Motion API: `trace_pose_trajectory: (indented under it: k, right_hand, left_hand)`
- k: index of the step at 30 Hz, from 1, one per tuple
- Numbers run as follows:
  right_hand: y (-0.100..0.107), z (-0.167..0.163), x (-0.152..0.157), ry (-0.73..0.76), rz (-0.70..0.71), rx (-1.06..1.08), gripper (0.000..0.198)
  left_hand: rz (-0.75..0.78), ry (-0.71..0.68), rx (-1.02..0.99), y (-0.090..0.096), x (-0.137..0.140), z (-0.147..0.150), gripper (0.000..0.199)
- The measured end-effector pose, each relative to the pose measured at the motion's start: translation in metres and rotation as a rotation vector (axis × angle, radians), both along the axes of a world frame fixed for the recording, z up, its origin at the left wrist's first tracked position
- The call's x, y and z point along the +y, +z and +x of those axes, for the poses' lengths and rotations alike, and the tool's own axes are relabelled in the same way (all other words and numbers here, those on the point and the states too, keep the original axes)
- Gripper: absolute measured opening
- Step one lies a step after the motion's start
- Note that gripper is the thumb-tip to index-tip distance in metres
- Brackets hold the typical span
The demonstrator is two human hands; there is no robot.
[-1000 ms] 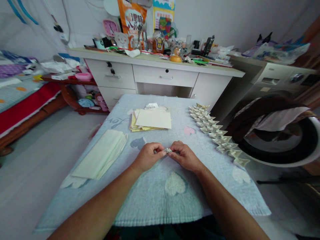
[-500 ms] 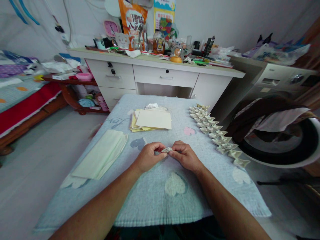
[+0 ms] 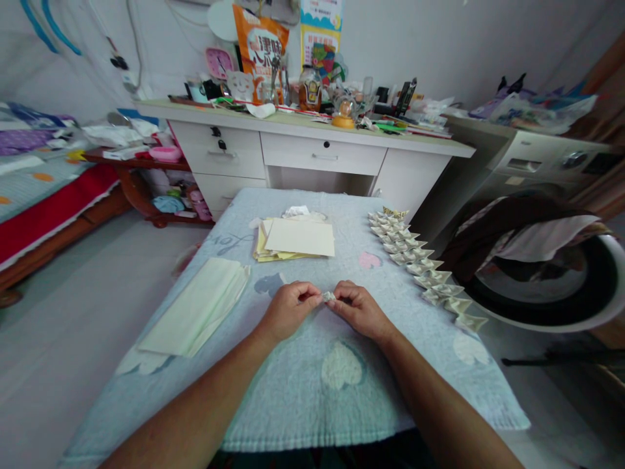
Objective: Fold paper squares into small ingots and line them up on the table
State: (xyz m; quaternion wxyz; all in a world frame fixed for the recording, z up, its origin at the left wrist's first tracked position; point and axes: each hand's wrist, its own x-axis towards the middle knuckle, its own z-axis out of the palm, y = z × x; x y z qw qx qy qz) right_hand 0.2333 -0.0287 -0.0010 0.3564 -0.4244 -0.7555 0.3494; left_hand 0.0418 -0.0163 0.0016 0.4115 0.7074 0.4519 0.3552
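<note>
My left hand [image 3: 288, 309] and my right hand [image 3: 358, 309] meet over the middle of a pale blue towel-covered table [image 3: 303, 384]. Between their fingertips they pinch a small folded paper piece [image 3: 328, 296], mostly hidden by the fingers. A row of several finished folded paper pieces [image 3: 420, 267] runs along the table's right side. A stack of cream and yellow paper sheets [image 3: 297, 238] lies beyond my hands. A pile of pale green paper [image 3: 200, 306] lies to the left.
A white desk [image 3: 312, 153] crowded with bottles, packets and small items stands behind the table. A washing machine with clothes over its open door [image 3: 532, 254] is at the right. A bed with a red edge [image 3: 43, 208] is at the left.
The hands stay together on the small folded piece, working it slightly between the fingers. The view has tilted a little; nothing else on the table moved.
</note>
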Motion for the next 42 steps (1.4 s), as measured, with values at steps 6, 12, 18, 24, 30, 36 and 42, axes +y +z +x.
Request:
trace_pose_trajectory:
  k: [6, 12, 18, 24, 30, 36, 42]
  right_hand:
    - [0.0022, -0.0033, -0.0003, -0.038, 0.039, 0.003, 0.028]
    - [0.0036, -0.0047, 0.0000, -0.026, 0.134, -0.024, 0.037]
    - [0.0009, -0.0054, 0.0003, -0.008, 0.164, -0.075, 0.035]
    - [-0.0017, -0.0036, -0.0002, 0.022, 0.128, -0.103, 0.026]
    - [0.0001, -0.0041, 0.0003, 0.056, 0.063, -0.098, 0.035]
    - [0.0029, -0.0059, 0.0003, 0.043, 0.094, -0.094, 0.042]
    - [0.0013, -0.0056, -0.0012, 0.049, 0.099, -0.110, 0.040]
  left_hand:
    - [0.064, 0.022, 0.033, 0.0000, 0.0000, 0.0003, 0.016]
    - [0.084, -0.016, 0.034, -0.0001, -0.0021, 0.0019, 0.014]
    - [0.000, -0.044, -0.025, -0.0020, -0.0025, 0.0066, 0.015]
    - [-0.038, -0.057, -0.084, -0.0059, 0.0007, 0.0050, 0.016]
    - [-0.062, -0.051, -0.123, -0.0069, 0.0033, 0.0017, 0.020]
    - [-0.077, -0.069, -0.115, -0.0084, 0.0018, 0.0017, 0.017]
    - [-0.083, -0.052, -0.069, -0.0052, 0.0006, 0.0018, 0.018]
